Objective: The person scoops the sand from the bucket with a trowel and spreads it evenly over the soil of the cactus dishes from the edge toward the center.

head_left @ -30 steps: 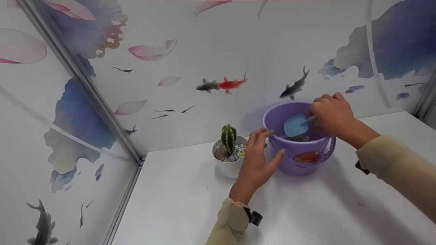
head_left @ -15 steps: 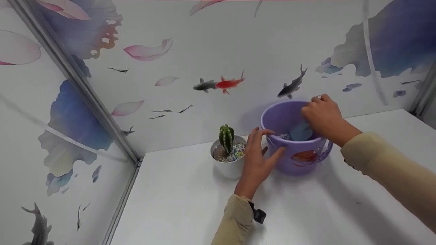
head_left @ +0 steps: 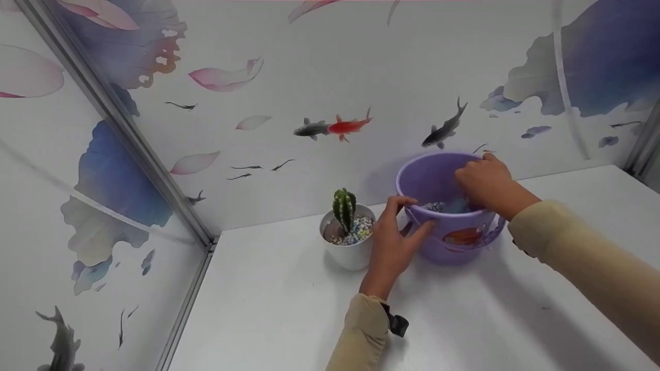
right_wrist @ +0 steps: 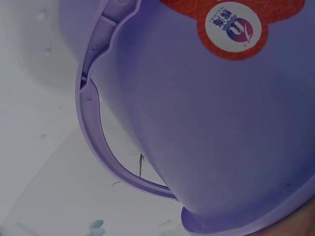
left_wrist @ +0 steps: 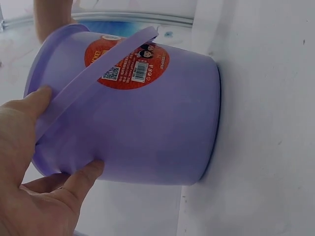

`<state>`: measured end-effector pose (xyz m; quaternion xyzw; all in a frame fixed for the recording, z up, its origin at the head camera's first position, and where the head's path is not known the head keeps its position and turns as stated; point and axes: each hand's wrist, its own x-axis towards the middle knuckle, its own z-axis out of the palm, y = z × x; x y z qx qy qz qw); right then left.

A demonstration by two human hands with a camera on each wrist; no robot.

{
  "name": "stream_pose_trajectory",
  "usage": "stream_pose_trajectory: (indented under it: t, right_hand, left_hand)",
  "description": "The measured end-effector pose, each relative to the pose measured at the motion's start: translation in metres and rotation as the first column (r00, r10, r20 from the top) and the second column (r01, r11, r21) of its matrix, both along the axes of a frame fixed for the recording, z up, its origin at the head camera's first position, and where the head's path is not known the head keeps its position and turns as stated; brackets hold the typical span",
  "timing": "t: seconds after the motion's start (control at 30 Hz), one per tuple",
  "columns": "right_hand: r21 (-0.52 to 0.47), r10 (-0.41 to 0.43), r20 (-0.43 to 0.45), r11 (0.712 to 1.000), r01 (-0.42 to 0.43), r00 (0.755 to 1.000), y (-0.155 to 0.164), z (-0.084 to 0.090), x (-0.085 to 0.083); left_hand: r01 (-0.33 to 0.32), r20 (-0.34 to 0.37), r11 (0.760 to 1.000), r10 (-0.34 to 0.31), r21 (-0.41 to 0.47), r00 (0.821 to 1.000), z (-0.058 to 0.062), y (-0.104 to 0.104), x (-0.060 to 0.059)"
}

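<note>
A purple bucket (head_left: 454, 234) with a red label stands on the white table near the back wall, with small pebbles (head_left: 432, 206) inside. My left hand (head_left: 412, 216) holds the bucket's left side, thumb on the wall and fingers at the rim. The left wrist view shows that hand (left_wrist: 69, 130) against the bucket (left_wrist: 147, 132) under its lowered handle (left_wrist: 93, 73). My right hand (head_left: 482, 183) reaches into the bucket and grips a blue scoop (head_left: 456, 206), which is mostly hidden. The right wrist view shows only the bucket's wall (right_wrist: 221, 123) and handle (right_wrist: 98, 142).
A small white pot (head_left: 349, 251) holding a green cactus (head_left: 344, 206) and coloured pebbles stands just left of my left hand. Fish-patterned walls close the back and left sides, meeting at a metal corner post (head_left: 154, 170). The table (head_left: 289, 319) extends toward me.
My right hand has lowered the blue scoop from above the rim down into the bucket's pebbles. My left hand has closed in on the bucket's rim.
</note>
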<state>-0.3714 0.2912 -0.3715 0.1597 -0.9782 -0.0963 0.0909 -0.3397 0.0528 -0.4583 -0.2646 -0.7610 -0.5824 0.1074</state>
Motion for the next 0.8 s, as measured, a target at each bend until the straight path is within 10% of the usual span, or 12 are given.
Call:
stream_pose_trajectory:
  t: [0.43,0.8]
  right_hand:
    - [-0.153,0.01,0.121,0.988,0.008,0.993,0.0,0.0003,-0.0015]
    - [-0.065,-0.036,0.164,0.997,0.047,0.986,-0.0041,-0.0014,-0.0058]
  left_hand:
    - [0.001,0.017,1.0,-0.001,-0.003,1.0,0.0004,-0.0003,0.001]
    - [0.0,0.014,1.0,0.0,-0.004,1.0,0.0006,-0.0006,0.0009]
